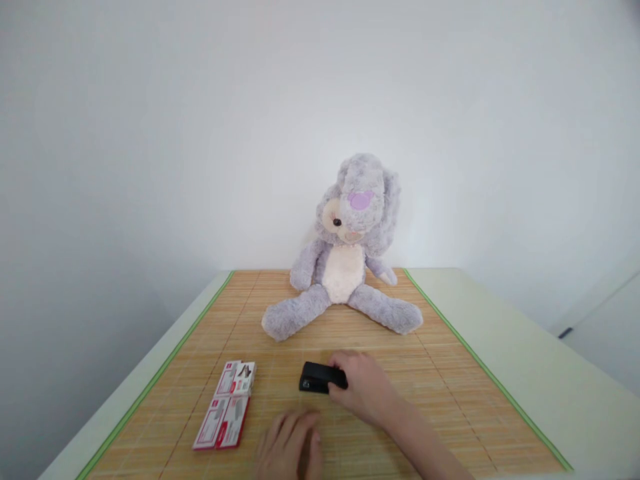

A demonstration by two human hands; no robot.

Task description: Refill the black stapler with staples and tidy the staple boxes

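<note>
A black stapler [315, 377] lies on the bamboo mat [400, 427], its longer side running left to right. My right hand [365, 387] grips its right end between thumb and fingers. Closer to me, my left hand [290, 443] rests low over the mat, slightly blurred. Its fingers are stretched forward, the thumb is apart, and nothing shows in it. To the left of both hands are several small red-and-white staple boxes [220, 417], set close together in a block.
A grey-lilac plush rabbit [345, 273] sits at the back of the mat with its legs spread, one ear over its face. The mat has green edging [493, 363] and lies on a pale table [505, 320]. A white wall [250, 133] stands behind.
</note>
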